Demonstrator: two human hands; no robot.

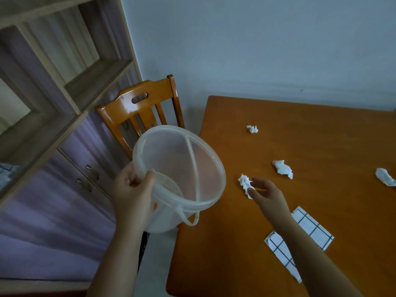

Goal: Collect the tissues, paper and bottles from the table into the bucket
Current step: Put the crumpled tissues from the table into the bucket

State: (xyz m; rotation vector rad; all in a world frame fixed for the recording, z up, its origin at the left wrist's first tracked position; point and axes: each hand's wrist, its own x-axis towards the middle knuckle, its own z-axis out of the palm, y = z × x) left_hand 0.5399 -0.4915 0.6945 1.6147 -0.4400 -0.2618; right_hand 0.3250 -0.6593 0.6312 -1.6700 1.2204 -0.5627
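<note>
My left hand (131,190) grips the rim of a translucent white bucket (205,156), held in the air beside the left edge of the wooden table (321,136). The bucket looks empty and its handle hangs below. My right hand (265,192) is open over the table, fingers apart, touching the nearest crumpled tissue (244,182). Another tissue (282,169) lies further right, a small one (252,129) lies towards the wall, and one more (384,177) is at the right edge of view. No bottles are in view.
A white cloth with a dark grid pattern (310,227) lies on the table under my right forearm. A wooden chair (139,103) stands left of the table against the wall. Open shelves and a cabinet (53,93) fill the left side.
</note>
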